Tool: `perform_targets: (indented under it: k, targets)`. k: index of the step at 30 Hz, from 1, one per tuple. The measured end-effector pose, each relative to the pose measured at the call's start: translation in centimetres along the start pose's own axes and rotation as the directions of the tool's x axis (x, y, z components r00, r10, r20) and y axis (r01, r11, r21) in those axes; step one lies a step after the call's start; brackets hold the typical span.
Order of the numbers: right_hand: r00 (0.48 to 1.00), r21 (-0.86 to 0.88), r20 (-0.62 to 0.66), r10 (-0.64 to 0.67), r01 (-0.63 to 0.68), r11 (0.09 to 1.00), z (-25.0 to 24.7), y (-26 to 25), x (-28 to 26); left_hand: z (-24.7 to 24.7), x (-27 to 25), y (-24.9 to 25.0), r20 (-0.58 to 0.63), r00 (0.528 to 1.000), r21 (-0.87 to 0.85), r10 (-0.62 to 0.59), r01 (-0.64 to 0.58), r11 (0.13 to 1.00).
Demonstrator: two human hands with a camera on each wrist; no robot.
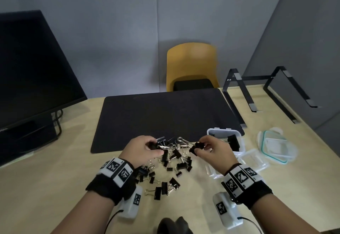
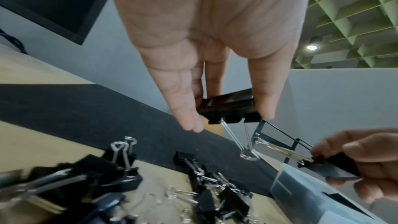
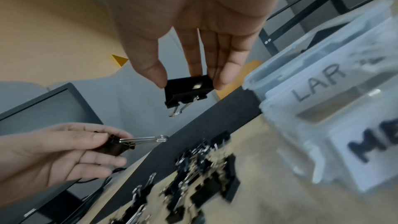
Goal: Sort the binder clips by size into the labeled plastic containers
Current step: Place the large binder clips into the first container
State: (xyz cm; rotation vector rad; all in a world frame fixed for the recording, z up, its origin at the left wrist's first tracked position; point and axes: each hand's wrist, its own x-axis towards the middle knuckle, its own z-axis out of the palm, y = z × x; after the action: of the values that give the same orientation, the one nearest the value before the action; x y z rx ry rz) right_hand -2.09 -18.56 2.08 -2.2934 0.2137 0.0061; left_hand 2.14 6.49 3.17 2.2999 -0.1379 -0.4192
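Note:
A pile of black binder clips point(image 1: 174, 160) lies on the wooden table at the near edge of a black mat point(image 1: 165, 108). My left hand point(image 1: 145, 147) pinches a large black clip point(image 2: 228, 106) between thumb and fingers, its wire handles pointing right. My right hand point(image 1: 207, 148) pinches another large black clip point(image 3: 187, 91) just above the pile. A clear container point(image 1: 225, 132) marked "LAR" point(image 3: 318, 81) stands right of the right hand with black clips inside. A second container marked "ME" point(image 3: 376, 144) stands nearer, seen in the right wrist view.
A dark monitor point(image 1: 31, 72) stands at the left, a black laptop stand point(image 1: 266, 92) at the back right, a yellow chair point(image 1: 191, 64) behind the table. Clear lids point(image 1: 276, 145) lie right of the containers. Small clear containers point(image 1: 253, 158) sit beside my right wrist.

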Motion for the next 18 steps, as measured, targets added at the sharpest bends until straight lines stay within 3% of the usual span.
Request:
perform_targets:
  k: [9,18]
  targets:
    - [0.988,-0.106,-0.088,0.131,-0.14,0.985,-5.6,3.6,0.9,4.1,2.4,5.0,0.02,0.997,0.023,0.079,-0.08,0.997]
    - [0.979,-0.201,-0.106,0.175,-0.194,0.96,-6.5,5.1,1.5,6.6,3.1,6.2,0.005,0.996,0.025,0.084,-0.084,0.996]
